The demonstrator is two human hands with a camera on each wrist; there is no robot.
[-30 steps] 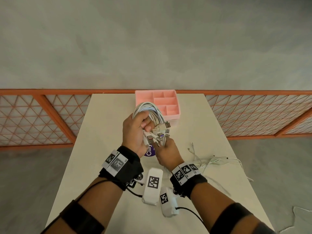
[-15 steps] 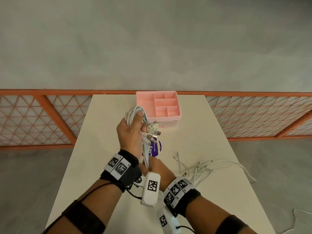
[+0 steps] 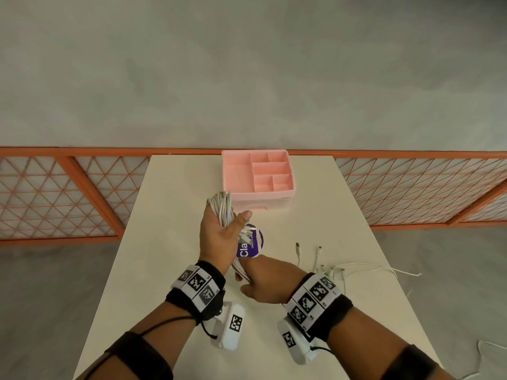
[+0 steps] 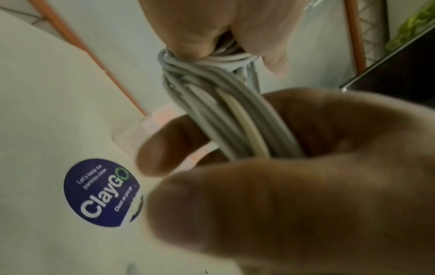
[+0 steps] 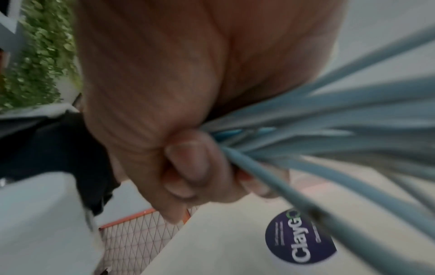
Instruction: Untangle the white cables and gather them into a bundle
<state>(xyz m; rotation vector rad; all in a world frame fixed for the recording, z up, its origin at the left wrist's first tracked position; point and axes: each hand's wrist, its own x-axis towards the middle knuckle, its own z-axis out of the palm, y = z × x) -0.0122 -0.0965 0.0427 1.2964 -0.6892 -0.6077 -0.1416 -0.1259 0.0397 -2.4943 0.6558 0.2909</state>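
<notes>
My left hand [image 3: 229,224] is palm up above the table, its fingers curled round a bundle of white cables [image 3: 221,205] whose looped end sticks out past the fingers. In the left wrist view the cable strands [image 4: 237,128] run between my curled fingers [image 4: 164,148]. My right hand [image 3: 248,281] sits lower, close to my left wrist, gripping the same cables where they hang down. The right wrist view shows its fingers [image 5: 193,163] pinching the strands [image 5: 329,119]. Loose white cable ends [image 3: 329,270] lie on the table to the right.
A pink divided organizer tray [image 3: 233,174] stands at the table's far edge, just beyond my left hand. A round purple sticker [image 3: 253,244] is stuck on the cream table [image 3: 164,242] under the hands. An orange lattice railing [image 3: 82,193] runs behind.
My left hand has turned palm up and shifted left with the bundle. My right hand has slid down the cables toward me. The loose ends on the right have spread out.
</notes>
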